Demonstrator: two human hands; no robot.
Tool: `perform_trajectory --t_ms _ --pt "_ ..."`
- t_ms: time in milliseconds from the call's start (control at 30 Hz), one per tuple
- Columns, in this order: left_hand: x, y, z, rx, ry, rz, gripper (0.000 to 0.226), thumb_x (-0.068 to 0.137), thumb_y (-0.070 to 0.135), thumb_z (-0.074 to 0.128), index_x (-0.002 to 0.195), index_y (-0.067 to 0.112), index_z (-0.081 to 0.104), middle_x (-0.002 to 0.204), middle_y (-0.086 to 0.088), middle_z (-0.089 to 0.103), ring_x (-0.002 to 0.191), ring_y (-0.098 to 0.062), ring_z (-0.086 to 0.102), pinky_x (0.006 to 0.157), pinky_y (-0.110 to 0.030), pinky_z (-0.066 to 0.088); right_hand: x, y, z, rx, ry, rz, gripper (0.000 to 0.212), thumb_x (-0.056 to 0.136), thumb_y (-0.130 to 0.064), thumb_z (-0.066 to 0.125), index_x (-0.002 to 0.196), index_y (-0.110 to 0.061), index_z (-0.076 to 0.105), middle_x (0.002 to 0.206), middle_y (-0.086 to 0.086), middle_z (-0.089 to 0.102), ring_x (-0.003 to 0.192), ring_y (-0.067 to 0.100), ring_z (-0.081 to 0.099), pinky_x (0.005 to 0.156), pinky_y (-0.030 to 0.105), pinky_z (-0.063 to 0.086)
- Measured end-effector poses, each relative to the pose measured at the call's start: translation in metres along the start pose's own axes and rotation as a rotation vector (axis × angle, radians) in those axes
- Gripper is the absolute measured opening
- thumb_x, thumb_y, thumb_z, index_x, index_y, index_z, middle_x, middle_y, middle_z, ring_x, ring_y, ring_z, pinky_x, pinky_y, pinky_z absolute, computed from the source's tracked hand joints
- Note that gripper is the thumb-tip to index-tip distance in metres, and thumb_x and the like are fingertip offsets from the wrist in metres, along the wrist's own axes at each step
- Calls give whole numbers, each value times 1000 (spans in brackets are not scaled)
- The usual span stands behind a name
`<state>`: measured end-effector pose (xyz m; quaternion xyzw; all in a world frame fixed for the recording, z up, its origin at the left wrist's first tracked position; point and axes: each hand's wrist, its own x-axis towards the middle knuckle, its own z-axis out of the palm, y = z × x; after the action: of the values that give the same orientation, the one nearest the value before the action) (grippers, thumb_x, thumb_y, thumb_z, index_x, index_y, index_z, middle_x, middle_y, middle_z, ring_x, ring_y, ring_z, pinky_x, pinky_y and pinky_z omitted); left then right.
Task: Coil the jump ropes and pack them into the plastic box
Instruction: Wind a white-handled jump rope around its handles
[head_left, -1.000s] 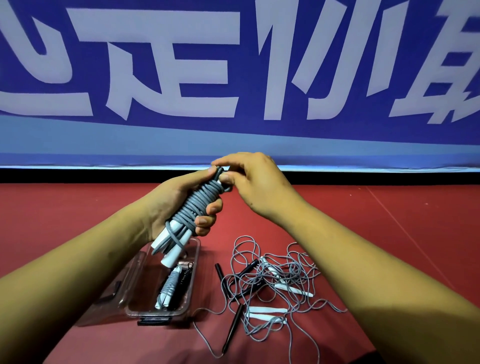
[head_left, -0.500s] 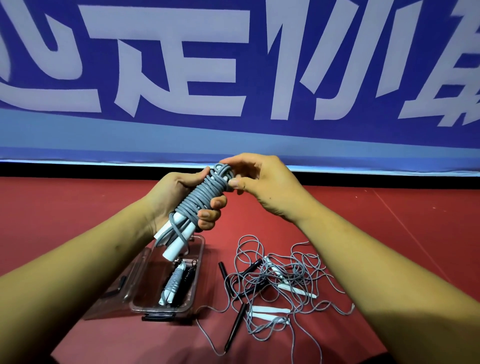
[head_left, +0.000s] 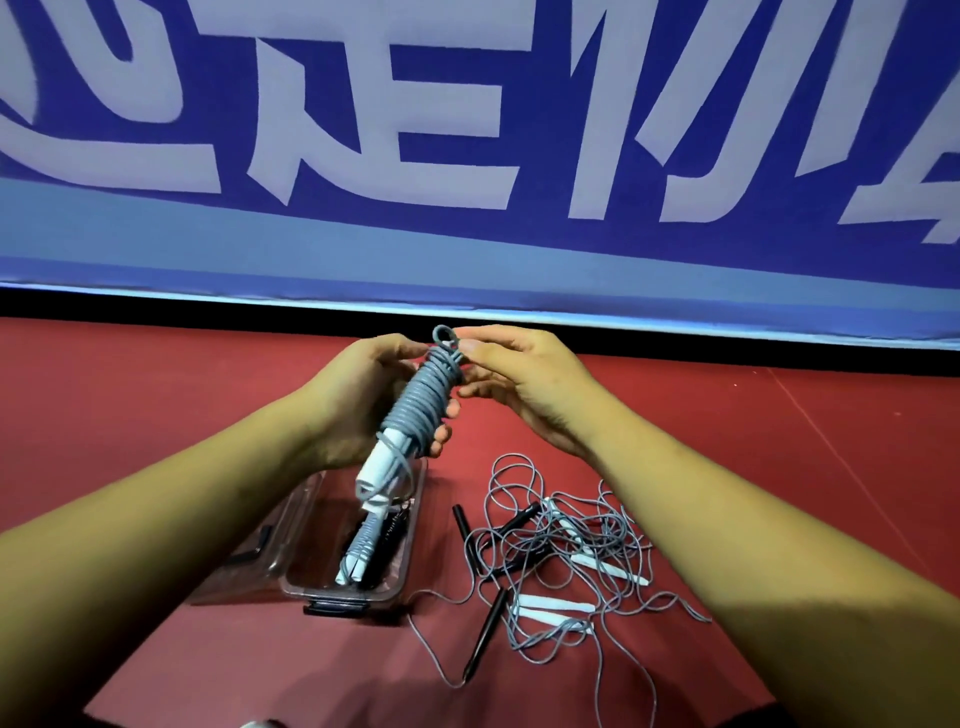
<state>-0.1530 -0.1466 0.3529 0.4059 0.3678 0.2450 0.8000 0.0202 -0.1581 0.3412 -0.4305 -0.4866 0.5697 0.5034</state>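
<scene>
My left hand (head_left: 358, 400) grips a coiled grey jump rope (head_left: 415, 408) with white handles, held tilted above the clear plastic box (head_left: 400, 566). My right hand (head_left: 524, 384) pinches the small loop at the top end of that coil. Inside the box lie a coiled grey rope with white handles (head_left: 358, 551) and a dark coiled one beside it. A tangle of loose grey ropes (head_left: 561, 551) with white and black handles sprawls on the red floor right of the box.
The box's clear lid (head_left: 260, 551) hangs open to its left. A black latch sits on the box's near edge. A blue banner wall with white characters (head_left: 467, 156) closes off the far side of the red floor (head_left: 779, 441).
The coil has been raised slightly and turned more upright. My right hand's fingers have shifted from the wraps to the small loop now sticking out at the top.
</scene>
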Motion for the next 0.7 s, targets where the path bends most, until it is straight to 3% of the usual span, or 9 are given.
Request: perform_trajectory --t_ms 133,233,300,433,533,633,700 --pt "7 -4 -30 -56 177 69 31 71 10 40 97 -1 52 82 -20 59 68 -32 57 75 -40 48 20 21 20 -3 106 84 14 91 -5 63 105 -2 64 89 11 60 71 16 58 69 25 53" --pt "19 -14 -56 -7 298 138 18 83 -4 44 98 2 51 90 -20 57 76 -32 59 78 -42 49 32 44 35 -68 75 149 10 87 -2 67 97 -2 64 82 13 61 70 20 59 66 27 54" --pt "31 -23 -72 14 408 164 23 88 -11 46 103 6 46 91 -19 57 78 -28 59 74 -41 52 40 67 46 -106 71 196 12 85 2 68 96 -2 65 86 14 62 72 23 59 65 30 53" --pt "44 -37 -92 42 465 66 24 87 -10 36 77 5 52 72 -14 54 63 -25 53 66 -35 48 57 114 59 -97 152 295 22 82 4 70 101 -3 62 90 13 62 66 19 58 64 27 52" --pt "66 -54 -125 79 497 2 30 83 -12 28 75 4 52 69 -14 51 62 -27 51 64 -33 47 79 160 70 -16 209 400 18 85 5 66 98 -5 60 83 9 60 63 16 57 60 26 52" --pt "87 -83 -165 246 551 -49 19 78 -7 49 74 7 62 69 -16 59 63 -26 59 59 -31 50 93 207 79 -22 290 487 22 86 7 64 75 -9 54 73 8 56 75 28 60 77 46 55" --pt "99 -105 -188 407 568 -102 16 70 -2 62 74 14 66 76 -17 57 68 -24 55 61 -31 44 96 234 82 -31 316 573 28 86 8 61 69 -11 51 73 10 55 78 28 59 79 49 54"
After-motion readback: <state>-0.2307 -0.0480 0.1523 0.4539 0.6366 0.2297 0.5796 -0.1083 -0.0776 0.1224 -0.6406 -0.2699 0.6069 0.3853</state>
